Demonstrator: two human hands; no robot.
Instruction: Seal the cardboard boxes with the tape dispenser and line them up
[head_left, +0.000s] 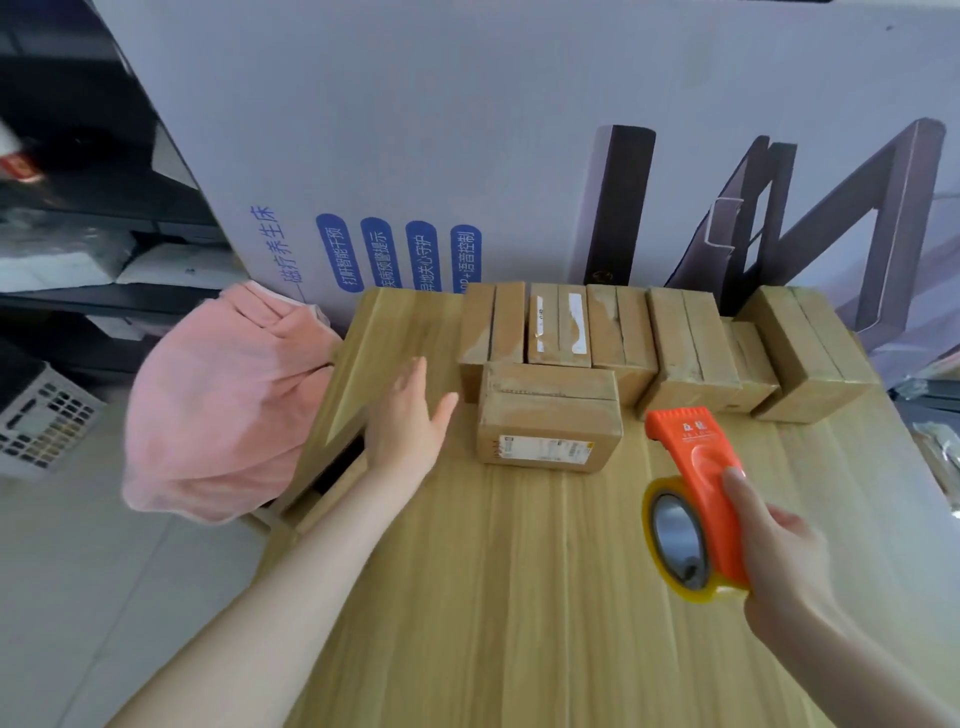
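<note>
Though contents unseen, front box (550, 415) closed.

Six brown cardboard boxes stand side by side in a row (670, 338) along the far edge of the wooden worktop (519, 597), their top seams running front to back. The second box from the left (558, 325) carries torn white label strips on its top. The fifth box (750, 364) is lower and smaller than its neighbours. A seventh box, the front box (550, 415), lies crosswise just in front of the row's left end, seam running left to right, with a printed label on its near face. The orange tape dispenser (696, 467), tilted with its toothed end towards the boxes, is held in the right hand (779, 561) above the worktop's right half, with a yellowish tape roll (675, 540) mounted on it.
</note>
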